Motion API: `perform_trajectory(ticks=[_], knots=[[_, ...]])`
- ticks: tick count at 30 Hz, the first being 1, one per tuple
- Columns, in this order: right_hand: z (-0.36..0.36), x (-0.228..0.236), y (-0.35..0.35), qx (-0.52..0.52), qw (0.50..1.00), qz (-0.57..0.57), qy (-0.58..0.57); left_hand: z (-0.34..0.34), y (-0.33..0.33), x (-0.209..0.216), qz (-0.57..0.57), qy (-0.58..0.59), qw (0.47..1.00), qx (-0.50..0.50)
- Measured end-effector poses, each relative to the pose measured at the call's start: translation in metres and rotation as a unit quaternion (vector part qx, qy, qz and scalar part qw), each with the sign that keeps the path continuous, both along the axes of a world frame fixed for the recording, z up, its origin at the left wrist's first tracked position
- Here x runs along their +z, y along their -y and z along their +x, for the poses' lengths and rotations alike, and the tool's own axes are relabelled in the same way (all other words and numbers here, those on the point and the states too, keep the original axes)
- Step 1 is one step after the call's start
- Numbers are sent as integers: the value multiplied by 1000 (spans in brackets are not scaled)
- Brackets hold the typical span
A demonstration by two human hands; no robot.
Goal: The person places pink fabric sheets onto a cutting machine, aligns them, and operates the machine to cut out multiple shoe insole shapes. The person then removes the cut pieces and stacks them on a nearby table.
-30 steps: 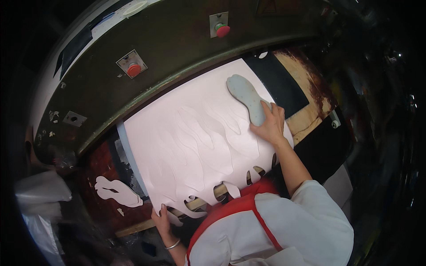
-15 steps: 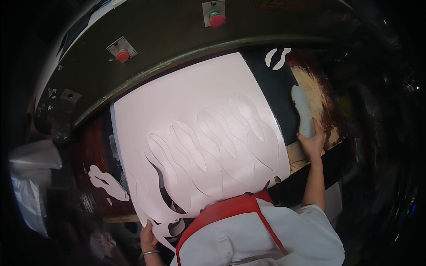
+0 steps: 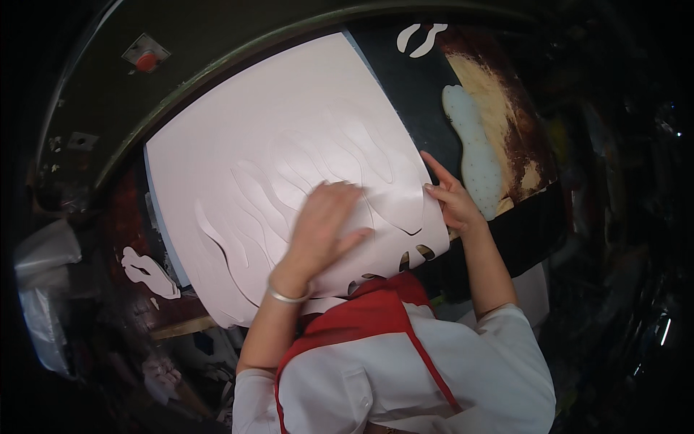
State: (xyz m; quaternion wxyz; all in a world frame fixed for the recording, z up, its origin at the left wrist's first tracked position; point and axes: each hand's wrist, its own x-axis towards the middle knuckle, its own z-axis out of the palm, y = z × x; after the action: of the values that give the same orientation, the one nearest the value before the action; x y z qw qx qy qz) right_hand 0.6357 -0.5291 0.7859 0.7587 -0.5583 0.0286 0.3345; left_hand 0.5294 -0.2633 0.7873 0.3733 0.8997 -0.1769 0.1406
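While the pink sheet lies beneath the spread left hand, the sole-shaped block is pointed away lengthwise just beside the right hand, whose grip cannot be told.

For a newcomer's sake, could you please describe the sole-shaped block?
Start at the large pink sheet and look right, past the right hand. The block lies where the black surface meets worn wood. It is one broad blue-grey piece, unlike the slim white cut-outs beyond it.

Open passage: over the pale sheet's far half and the dark strip right of it. Obstacles: the worker's left hand mid-sheet, sole-shaped block, machine beam beyond.
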Motion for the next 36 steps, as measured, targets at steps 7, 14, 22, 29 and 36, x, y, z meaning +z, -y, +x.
perform_trajectory(ticks=[7, 14, 22, 29, 36], knots=[[-41, -9, -6, 28, 989, 143, -12, 40, 65, -36, -260, -60, 963, -23], [-44, 7, 5, -80, 772, -414, 475, 69, -159, 26, -539, 205, 467, 670], [-35, -16, -54, 282, 911, -253, 160, -33, -46, -20, 107, 105, 953, 262], [-13, -35, -63, 197, 977, 41, -77, -36, 30, -27, -19, -34, 998, 40], [-48, -23, -86, 82, 963, -184, 179, 13, -25, -70, -92, -180, 946, 255]])
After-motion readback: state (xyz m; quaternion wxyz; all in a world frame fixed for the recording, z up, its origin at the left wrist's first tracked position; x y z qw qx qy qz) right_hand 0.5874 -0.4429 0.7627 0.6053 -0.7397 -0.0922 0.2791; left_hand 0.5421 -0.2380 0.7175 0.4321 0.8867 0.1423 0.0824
